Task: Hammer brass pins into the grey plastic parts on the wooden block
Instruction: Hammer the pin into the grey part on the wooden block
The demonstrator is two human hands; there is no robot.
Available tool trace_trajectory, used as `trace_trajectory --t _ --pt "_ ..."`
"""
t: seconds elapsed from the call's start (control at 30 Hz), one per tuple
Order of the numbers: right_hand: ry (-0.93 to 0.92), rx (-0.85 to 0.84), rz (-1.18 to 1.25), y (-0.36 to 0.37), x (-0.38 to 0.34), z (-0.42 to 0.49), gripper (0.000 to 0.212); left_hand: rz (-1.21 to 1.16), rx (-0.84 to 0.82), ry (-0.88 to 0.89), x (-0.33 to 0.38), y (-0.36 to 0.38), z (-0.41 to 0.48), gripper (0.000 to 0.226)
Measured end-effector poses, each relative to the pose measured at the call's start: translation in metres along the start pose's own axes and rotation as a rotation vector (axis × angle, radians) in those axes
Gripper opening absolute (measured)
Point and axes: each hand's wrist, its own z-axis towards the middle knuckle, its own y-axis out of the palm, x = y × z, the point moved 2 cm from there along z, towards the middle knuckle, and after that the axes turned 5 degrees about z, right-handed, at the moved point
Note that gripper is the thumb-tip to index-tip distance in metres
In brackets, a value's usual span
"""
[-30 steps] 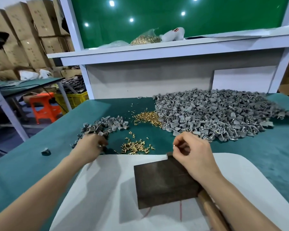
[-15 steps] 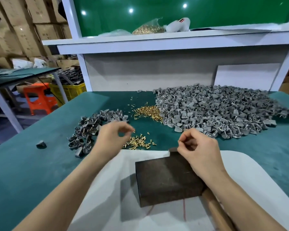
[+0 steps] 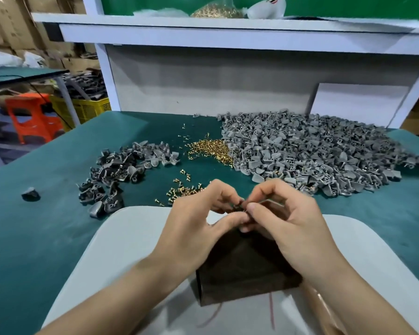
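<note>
**Both hands closed on one small grey part above the block**

Left hand [image 3: 196, 228]: raised over the far end of the wooden block [image 3: 247, 274], fingers curled, thumb and fingertips pinching a small dark grey part [image 3: 238, 207].

Right hand [image 3: 290, 228]: opposite the left, fingers curled, thumb and fingertips meeting the same part from the right. The view is blurred there, so it cannot be told whether a pin sits between those fingers.

Wooden block: dark and rectangular, lying on a white board [image 3: 121, 250] at the near edge of the green table [image 3: 34, 226]. Most of its top is hidden by the hands. The held part is above the block's far edge; contact with the block cannot be confirmed.

Hammer handle [image 3: 324, 308]: a brown wooden shaft at near right, beside the block and partly under the right forearm.

Stock on the table:
- The large pile of grey parts [image 3: 312, 153] lies far right.
- The smaller pile of darker parts [image 3: 121, 170] lies far left.
- A heap of brass pins [image 3: 211, 151] sits between the two piles, touching the large one.
- A loose scatter of pins [image 3: 182, 189] lies just beyond the left hand.
- A single grey piece [image 3: 30, 194] lies well apart at the left.

Surroundings: a white shelf [image 3: 228, 30] runs above the far side of the table. An orange stool [image 3: 34, 114] and a yellow crate [image 3: 90, 107] stand beyond the table at far left.
</note>
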Motion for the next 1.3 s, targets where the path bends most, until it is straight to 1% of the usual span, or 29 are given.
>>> trace_trajectory --t 0.1,0.17,0.23,0.3,0.33,0.43,0.57,0.67,0.73,0.8,0.9,1.0,1.07,1.2,1.3 --pt "0.065 0.014 0.157 0.0002 0.0023 0.001 0.02 -0.104 0.024 -0.054 0.0025 -0.0025 0.0006 0.024" --pt "0.105 0.005 0.243 0.0015 0.0023 0.0017 0.026 -0.096 0.017 -0.022 0.0048 -0.0032 0.0013 0.032" --pt "0.145 -0.017 0.413 0.0033 0.0003 0.0012 0.018 -0.068 0.002 -0.016 0.0064 -0.0025 0.0012 0.04" --pt "0.164 -0.036 0.557 0.0055 -0.0003 0.0003 0.01 -0.118 -0.007 -0.085 0.0065 -0.0013 0.0 0.037" --pt "0.162 -0.037 0.578 0.006 0.0007 -0.0002 0.009 -0.171 -0.008 -0.123 0.0065 -0.0007 -0.0007 0.032" --pt "0.132 -0.019 0.518 0.0063 0.0042 -0.0007 0.006 -0.318 -0.013 -0.177 0.0068 0.0005 -0.002 0.027" --pt "0.039 -0.017 0.268 0.0043 0.0039 -0.002 0.004 -0.321 0.005 -0.181 0.0064 -0.0015 0.0 0.029" --pt "-0.009 0.007 0.146 0.0033 0.0056 -0.0024 0.015 -0.343 -0.009 -0.224 0.0036 -0.0007 0.0012 0.027" --pt "-0.02 0.025 0.123 0.0034 0.0057 -0.0025 0.013 -0.36 -0.026 -0.244 0.0027 -0.0008 0.0022 0.028" --pt "-0.011 0.044 0.13 0.004 0.0051 -0.0028 0.004 -0.38 -0.058 -0.248 0.0022 -0.0011 0.0022 0.029" --pt "0.001 0.087 0.133 0.0034 0.0057 -0.0033 0.014 -0.402 -0.098 -0.228 0.0026 -0.002 0.0018 0.029" --pt "0.019 0.111 0.125 0.0039 0.0059 -0.0028 0.008 -0.414 -0.106 -0.235 0.0033 -0.0012 0.0014 0.033" --pt "0.026 0.128 0.098 0.0024 0.0068 -0.0021 0.012 -0.437 -0.099 -0.244 0.0036 -0.0005 0.0009 0.034" --pt "0.037 0.139 0.037 0.0005 0.0037 -0.0025 0.008 -0.508 -0.068 -0.272 0.0036 -0.0004 0.0009 0.02" --pt "0.042 0.141 0.023 0.0007 0.0026 -0.0023 0.009 -0.56 -0.051 -0.302 0.0035 -0.0001 0.0015 0.017"
